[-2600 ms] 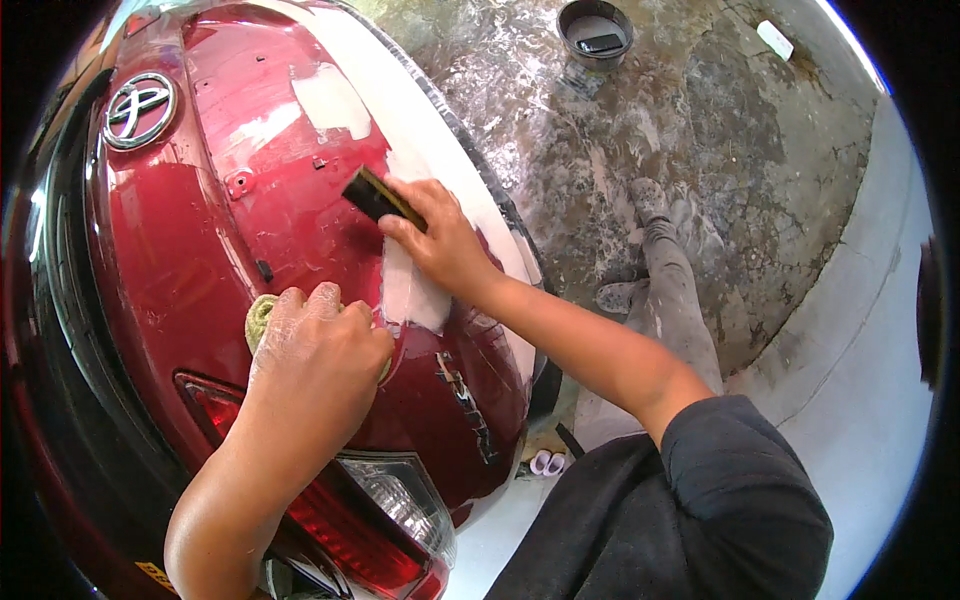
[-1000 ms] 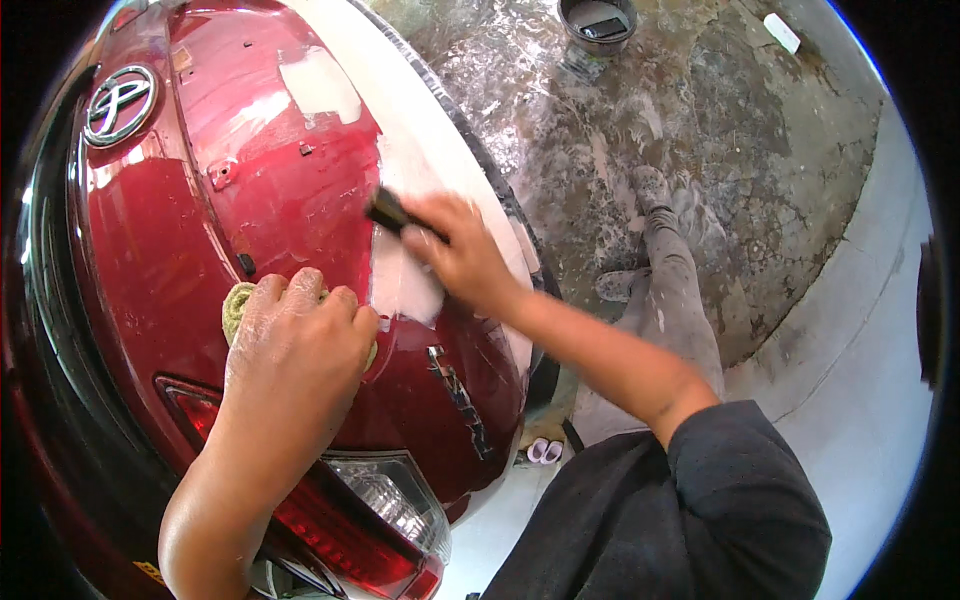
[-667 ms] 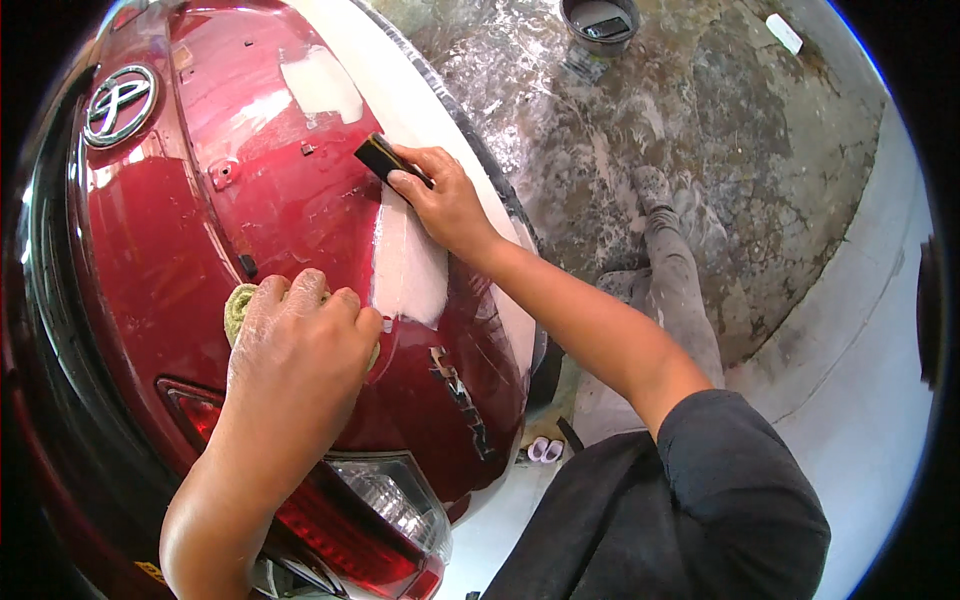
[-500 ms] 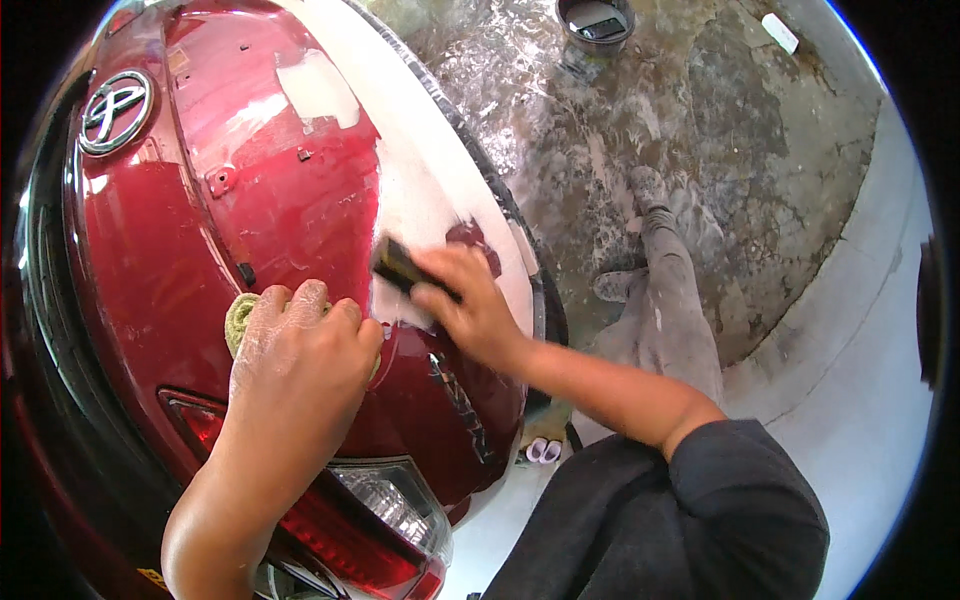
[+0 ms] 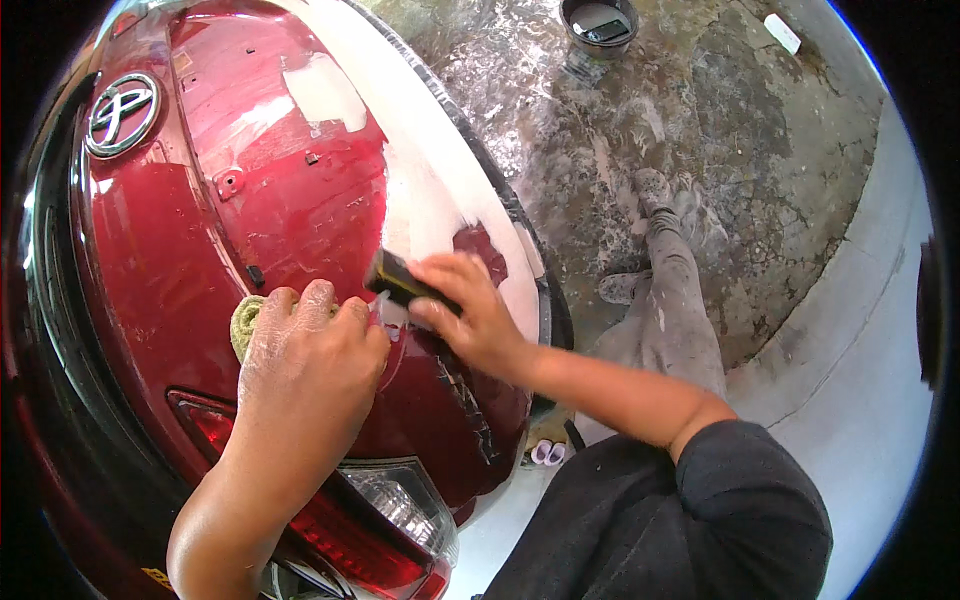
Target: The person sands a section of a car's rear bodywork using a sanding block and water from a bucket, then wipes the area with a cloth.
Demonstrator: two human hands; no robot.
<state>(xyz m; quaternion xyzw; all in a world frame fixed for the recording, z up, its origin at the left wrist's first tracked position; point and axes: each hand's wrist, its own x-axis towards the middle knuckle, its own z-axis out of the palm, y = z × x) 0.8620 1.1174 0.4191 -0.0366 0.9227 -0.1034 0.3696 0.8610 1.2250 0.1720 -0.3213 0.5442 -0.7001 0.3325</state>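
Observation:
My left hand [image 5: 310, 365] is closed on a folded green cloth [image 5: 245, 325], resting on the dark red rear of a car [image 5: 150, 240]. My right hand [image 5: 470, 315] grips a black block with a yellow stripe [image 5: 405, 285] against the lower end of the long off-white patch [image 5: 425, 190], just right of my left hand. The block's leading end is slightly blurred. A smaller off-white patch [image 5: 320, 90] is higher on the panel. A chrome emblem [image 5: 120, 115] is at upper left; a red and clear tail lamp [image 5: 390, 500] is below my hands.
A dark bucket [image 5: 598, 45] of cloudy liquid with a black object in it stands on the stained concrete floor [image 5: 770, 180]. A small white piece [image 5: 782, 35] lies beyond it. Pale slippers [image 5: 548, 452] are beside the car. My legs [image 5: 665, 280] are right of the bumper; pale flooring [image 5: 830, 400] curves along the right.
My right hand with the block has moved back and forth along the off-white patch and is now lower than in any earlier frame. My left hand has stayed on the cloth, shifting only slightly.

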